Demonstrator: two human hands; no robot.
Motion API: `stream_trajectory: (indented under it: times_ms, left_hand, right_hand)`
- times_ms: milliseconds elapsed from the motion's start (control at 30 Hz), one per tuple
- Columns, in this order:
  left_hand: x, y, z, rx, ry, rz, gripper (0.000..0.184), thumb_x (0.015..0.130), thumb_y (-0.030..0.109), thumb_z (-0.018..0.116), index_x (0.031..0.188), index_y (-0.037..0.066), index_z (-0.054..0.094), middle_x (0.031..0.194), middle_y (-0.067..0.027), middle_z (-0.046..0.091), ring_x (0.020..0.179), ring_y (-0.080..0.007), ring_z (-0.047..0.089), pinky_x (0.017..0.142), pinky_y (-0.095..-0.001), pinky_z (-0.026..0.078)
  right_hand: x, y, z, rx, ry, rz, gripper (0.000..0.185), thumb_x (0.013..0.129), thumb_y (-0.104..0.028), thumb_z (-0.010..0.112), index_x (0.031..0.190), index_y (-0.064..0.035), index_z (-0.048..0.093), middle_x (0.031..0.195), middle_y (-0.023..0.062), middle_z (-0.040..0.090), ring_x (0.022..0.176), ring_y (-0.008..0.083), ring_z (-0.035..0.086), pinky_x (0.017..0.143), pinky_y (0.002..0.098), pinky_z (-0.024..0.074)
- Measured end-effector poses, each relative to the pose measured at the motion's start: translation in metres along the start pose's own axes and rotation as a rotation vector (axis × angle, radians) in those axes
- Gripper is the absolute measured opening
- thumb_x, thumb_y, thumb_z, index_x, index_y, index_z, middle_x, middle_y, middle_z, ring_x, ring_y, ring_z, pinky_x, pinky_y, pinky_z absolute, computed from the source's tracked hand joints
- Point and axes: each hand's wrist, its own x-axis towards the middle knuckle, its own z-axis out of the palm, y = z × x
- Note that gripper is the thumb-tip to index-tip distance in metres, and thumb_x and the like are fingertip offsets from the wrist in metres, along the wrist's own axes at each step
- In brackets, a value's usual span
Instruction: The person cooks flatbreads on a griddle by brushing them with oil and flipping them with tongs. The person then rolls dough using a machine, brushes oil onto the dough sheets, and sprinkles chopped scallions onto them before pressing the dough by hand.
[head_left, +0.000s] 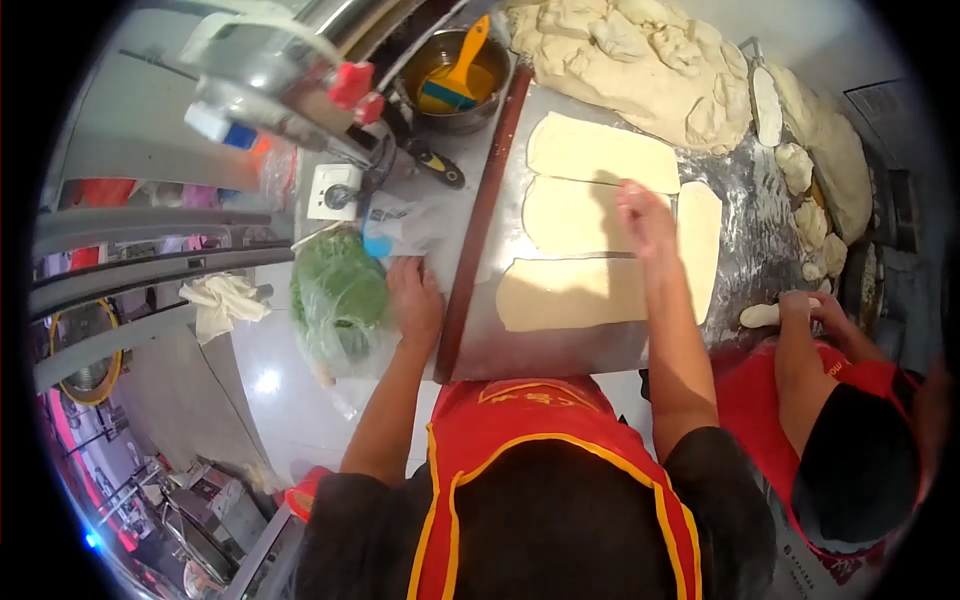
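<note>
My right hand [648,218] is over the middle dough sheet [572,215], its fingers curled together; whatever they may hold is hidden. A rear dough sheet [600,150], a front sheet [570,295] and a narrower sheet [700,235] at the right lie flat around it on the metal worktop. My left hand [412,295] rests on the ledge left of the worktop's red-brown edge, fingers extended and holding nothing that I can see. Right beside it is a clear plastic bag [345,295] of chopped greens.
A large dough mass [640,65] sits at the back. A metal pot [455,85] holds yellow liquid and an orange-handled brush [465,65]. At the right, a co-worker's hands [808,308] handle a dough piece [762,316]. A wooden strip [484,225] edges the worktop.
</note>
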Motion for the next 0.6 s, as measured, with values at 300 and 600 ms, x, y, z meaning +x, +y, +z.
stream_trajectory:
  times_ms: [300, 600]
  left_hand:
    - [0.002, 0.001, 0.004, 0.122, -0.146, -0.028, 0.03, 0.087, 0.016, 0.05, 0.111, -0.001, 0.049, 0.112, -0.0214, 0.05, 0.107, -0.0398, 0.043, 0.093, -0.0452, 0.033]
    - [0.002, 0.005, 0.002, 0.153, -0.214, -0.058, 0.032, 0.088, 0.012, 0.048, 0.118, 0.0, 0.044, 0.117, -0.0197, 0.045, 0.112, -0.0382, 0.039, 0.097, -0.0455, 0.029]
  right_hand:
    - [0.071, -0.014, -0.031, 0.055, 0.29, -0.363, 0.016, 0.087, -0.001, 0.054, 0.102, 0.005, 0.056, 0.089, 0.0112, 0.06, 0.078, 0.0177, 0.06, 0.069, 0.0255, 0.0522]
    - [0.096, -0.014, -0.046, -0.054, 0.376, -0.48, 0.014, 0.086, -0.006, 0.058, 0.095, 0.005, 0.06, 0.077, 0.0081, 0.062, 0.066, 0.0149, 0.06, 0.059, 0.0241, 0.051]
